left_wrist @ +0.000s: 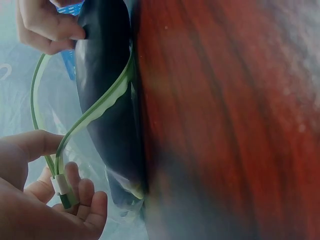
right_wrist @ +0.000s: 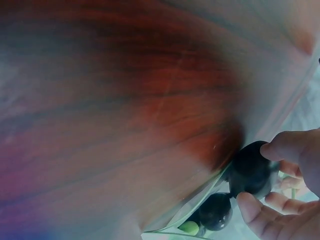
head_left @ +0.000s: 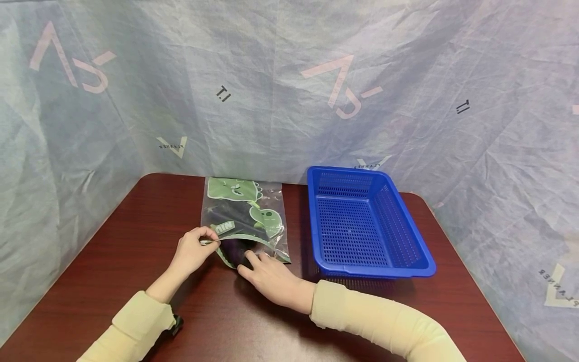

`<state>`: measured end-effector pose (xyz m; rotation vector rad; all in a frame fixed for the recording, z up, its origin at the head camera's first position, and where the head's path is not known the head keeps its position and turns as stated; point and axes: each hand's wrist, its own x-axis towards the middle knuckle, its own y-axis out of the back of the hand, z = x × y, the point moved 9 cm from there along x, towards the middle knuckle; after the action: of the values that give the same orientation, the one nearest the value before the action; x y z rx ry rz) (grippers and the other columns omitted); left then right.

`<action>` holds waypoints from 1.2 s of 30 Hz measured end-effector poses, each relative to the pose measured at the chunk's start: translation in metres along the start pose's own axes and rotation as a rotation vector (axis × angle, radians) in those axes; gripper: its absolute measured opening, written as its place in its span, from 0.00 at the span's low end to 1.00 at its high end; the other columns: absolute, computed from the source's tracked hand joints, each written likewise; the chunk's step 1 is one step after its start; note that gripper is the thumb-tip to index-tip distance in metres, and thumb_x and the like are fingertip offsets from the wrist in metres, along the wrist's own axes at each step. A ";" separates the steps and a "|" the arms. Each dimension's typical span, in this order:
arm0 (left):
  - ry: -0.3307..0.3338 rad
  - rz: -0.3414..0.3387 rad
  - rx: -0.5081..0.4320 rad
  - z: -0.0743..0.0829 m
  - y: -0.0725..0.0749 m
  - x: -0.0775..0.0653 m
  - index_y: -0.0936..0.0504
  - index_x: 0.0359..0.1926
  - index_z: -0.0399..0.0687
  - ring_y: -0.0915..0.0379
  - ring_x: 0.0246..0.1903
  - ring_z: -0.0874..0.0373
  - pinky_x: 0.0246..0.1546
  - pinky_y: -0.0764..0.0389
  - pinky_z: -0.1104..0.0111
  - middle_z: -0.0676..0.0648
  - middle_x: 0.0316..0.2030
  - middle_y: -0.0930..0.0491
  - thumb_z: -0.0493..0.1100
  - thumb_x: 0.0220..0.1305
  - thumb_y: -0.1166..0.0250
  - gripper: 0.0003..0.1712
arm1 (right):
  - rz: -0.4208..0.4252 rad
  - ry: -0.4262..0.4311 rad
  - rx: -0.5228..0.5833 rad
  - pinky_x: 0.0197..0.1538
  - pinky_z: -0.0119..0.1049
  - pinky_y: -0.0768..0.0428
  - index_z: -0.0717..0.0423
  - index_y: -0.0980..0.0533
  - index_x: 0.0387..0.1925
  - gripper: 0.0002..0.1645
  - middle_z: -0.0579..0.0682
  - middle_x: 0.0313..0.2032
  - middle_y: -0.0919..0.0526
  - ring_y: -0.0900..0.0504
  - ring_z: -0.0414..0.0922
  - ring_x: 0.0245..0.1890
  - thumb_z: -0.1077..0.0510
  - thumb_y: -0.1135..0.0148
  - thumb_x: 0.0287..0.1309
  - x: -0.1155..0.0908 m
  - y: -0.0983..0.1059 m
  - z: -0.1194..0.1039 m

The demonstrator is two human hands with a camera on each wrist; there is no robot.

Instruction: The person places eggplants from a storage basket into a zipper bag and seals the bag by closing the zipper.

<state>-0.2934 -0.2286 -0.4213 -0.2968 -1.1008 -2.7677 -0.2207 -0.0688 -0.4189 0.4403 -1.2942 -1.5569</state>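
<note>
A clear zip bag (head_left: 267,221) with green cartoon prints lies on the table, its mouth spread toward me. My left hand (head_left: 194,251) pinches the left corner of that mouth, by the white slider (left_wrist: 59,184). A dark purple eggplant (left_wrist: 107,70) lies in the mouth, most of it inside the bag. At its near end my right hand (head_left: 273,281) grips it between thumb and fingers. The right wrist view shows the rounded end of the held eggplant (right_wrist: 252,170) and a second dark, shiny round end (right_wrist: 216,212) beside it, within the bag's opening.
Right of the bag stands a blue perforated plastic basket (head_left: 350,231). The reddish-brown wooden table (head_left: 122,246) carries both. Grey-blue cloth (head_left: 253,100) with printed letters hangs behind the table and along its sides.
</note>
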 end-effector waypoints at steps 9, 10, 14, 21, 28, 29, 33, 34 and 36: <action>0.005 -0.016 0.001 0.000 0.000 0.000 0.20 0.29 0.50 0.26 0.36 0.51 0.37 0.31 0.62 0.46 0.35 0.20 0.39 0.53 0.32 0.03 | 0.044 -0.012 -0.038 0.30 0.33 0.25 0.49 0.29 0.40 0.08 0.50 0.41 0.29 0.27 0.44 0.29 0.58 0.43 0.57 0.013 -0.002 -0.002; 0.004 -0.016 0.002 0.000 0.000 0.000 0.20 0.29 0.50 0.26 0.36 0.51 0.37 0.31 0.62 0.46 0.35 0.21 0.39 0.53 0.32 0.03 | 0.049 -0.017 -0.040 0.28 0.32 0.25 0.49 0.29 0.40 0.08 0.50 0.41 0.29 0.28 0.44 0.28 0.58 0.43 0.57 0.015 -0.003 -0.002; 0.000 -0.013 0.005 0.002 0.001 0.000 0.20 0.29 0.49 0.26 0.35 0.51 0.37 0.31 0.62 0.46 0.34 0.21 0.39 0.52 0.32 0.03 | 0.060 -0.035 -0.033 0.24 0.31 0.26 0.49 0.29 0.40 0.08 0.51 0.42 0.29 0.28 0.44 0.29 0.59 0.42 0.57 0.020 -0.007 0.001; -0.007 -0.006 0.001 0.003 0.002 -0.001 0.20 0.29 0.48 0.26 0.35 0.51 0.37 0.31 0.62 0.45 0.35 0.21 0.39 0.52 0.33 0.03 | 0.017 -0.064 -0.026 0.22 0.31 0.26 0.47 0.29 0.41 0.06 0.50 0.43 0.29 0.27 0.44 0.29 0.55 0.46 0.62 0.029 -0.014 0.007; -0.009 0.001 0.003 0.004 0.003 -0.002 0.20 0.28 0.48 0.26 0.35 0.51 0.37 0.31 0.62 0.45 0.35 0.20 0.38 0.51 0.32 0.04 | 0.015 -0.079 -0.014 0.21 0.33 0.25 0.47 0.29 0.43 0.08 0.49 0.42 0.29 0.25 0.45 0.29 0.56 0.46 0.60 0.038 -0.021 0.012; -0.009 0.001 0.003 0.004 0.003 -0.002 0.20 0.28 0.48 0.26 0.35 0.51 0.37 0.31 0.62 0.45 0.35 0.20 0.38 0.51 0.32 0.04 | 0.011 -0.083 -0.007 0.22 0.33 0.25 0.47 0.29 0.43 0.09 0.49 0.42 0.28 0.25 0.45 0.30 0.56 0.46 0.60 0.039 -0.022 0.013; -0.005 -0.003 0.003 0.004 0.003 -0.002 0.20 0.29 0.48 0.26 0.35 0.50 0.37 0.31 0.62 0.45 0.35 0.20 0.38 0.52 0.32 0.04 | -0.005 -0.093 0.001 0.23 0.34 0.23 0.47 0.30 0.42 0.09 0.48 0.44 0.27 0.23 0.45 0.30 0.58 0.46 0.59 0.043 -0.027 0.016; -0.003 -0.005 0.002 0.004 0.003 -0.002 0.20 0.29 0.48 0.26 0.36 0.50 0.37 0.31 0.61 0.45 0.35 0.20 0.38 0.52 0.33 0.04 | -0.010 -0.096 0.002 0.23 0.34 0.23 0.47 0.30 0.42 0.09 0.48 0.44 0.27 0.23 0.45 0.29 0.58 0.46 0.59 0.044 -0.027 0.017; -0.002 -0.006 0.001 0.004 0.004 -0.002 0.20 0.29 0.48 0.25 0.37 0.50 0.37 0.30 0.61 0.45 0.35 0.20 0.38 0.52 0.33 0.03 | -0.012 -0.097 -0.002 0.24 0.34 0.23 0.48 0.30 0.42 0.09 0.48 0.45 0.27 0.23 0.45 0.29 0.58 0.46 0.59 0.046 -0.028 0.017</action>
<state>-0.2908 -0.2286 -0.4167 -0.2974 -1.1055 -2.7725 -0.2665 -0.1019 -0.4234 0.3757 -1.3657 -1.6067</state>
